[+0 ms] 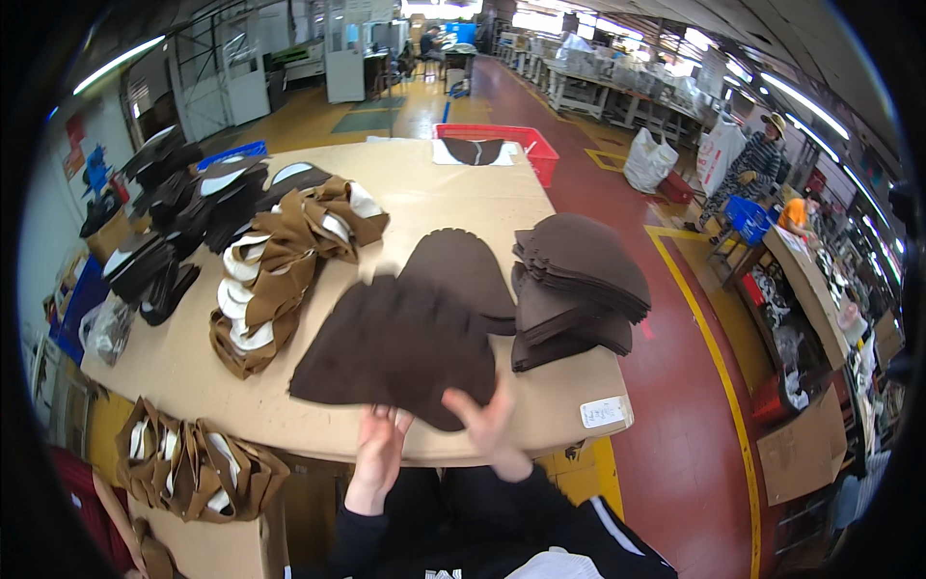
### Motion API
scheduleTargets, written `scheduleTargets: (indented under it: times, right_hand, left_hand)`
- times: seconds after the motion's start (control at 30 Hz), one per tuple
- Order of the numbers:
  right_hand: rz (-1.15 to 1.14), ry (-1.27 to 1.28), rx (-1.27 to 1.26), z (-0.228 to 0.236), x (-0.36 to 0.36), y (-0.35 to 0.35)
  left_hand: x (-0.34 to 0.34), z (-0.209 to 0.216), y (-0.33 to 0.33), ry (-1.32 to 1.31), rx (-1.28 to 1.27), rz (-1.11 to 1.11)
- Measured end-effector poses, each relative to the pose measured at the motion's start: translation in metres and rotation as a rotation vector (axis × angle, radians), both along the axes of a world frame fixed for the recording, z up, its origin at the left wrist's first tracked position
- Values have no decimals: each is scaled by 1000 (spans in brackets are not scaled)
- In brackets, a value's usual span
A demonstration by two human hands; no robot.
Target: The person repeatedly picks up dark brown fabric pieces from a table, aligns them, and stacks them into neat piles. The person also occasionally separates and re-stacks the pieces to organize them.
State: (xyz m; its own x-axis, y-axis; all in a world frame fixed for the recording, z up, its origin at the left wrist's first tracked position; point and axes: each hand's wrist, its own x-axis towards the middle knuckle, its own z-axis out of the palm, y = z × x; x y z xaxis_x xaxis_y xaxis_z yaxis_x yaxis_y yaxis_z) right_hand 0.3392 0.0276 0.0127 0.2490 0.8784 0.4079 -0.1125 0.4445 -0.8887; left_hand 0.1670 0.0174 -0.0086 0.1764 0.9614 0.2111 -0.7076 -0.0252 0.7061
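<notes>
I observe 2 hands at the dark-brown, curved, flat sheet piece (400,343), above the tan, smooth-topped table (410,198): left hand (378,455) gripping its near edge; right hand (490,423) thumb on top, finger closure indeterminable.

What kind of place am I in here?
Probably a factory floor, perhaps for sewn goods: stacked dark cut pieces and bundled brown ones lie on the table, with a long row of workbenches beyond.

Red floor (666,415), yellow line (718,376), tube lights (119,66)
</notes>
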Motion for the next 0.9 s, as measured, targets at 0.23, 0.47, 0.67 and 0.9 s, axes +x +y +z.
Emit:
scheduleTargets:
  times: [0.23,0.47,0.67,0.9]
  right_hand:
    - [-84,-348,-88,62,110,179]
    - [-418,-1492,-276,-26,86,203]
    - [-421,-1294,-41,-5,77,165]
    - [-964,-1274,67,81,164,101]
  left_hand:
    - [-25,-28,30,417,-232,15]
    - [-64,-87,29,182,-446,95]
    - [-65,-85,32,159,-434,81]
    - [-72,-96,28,115,-391,110]
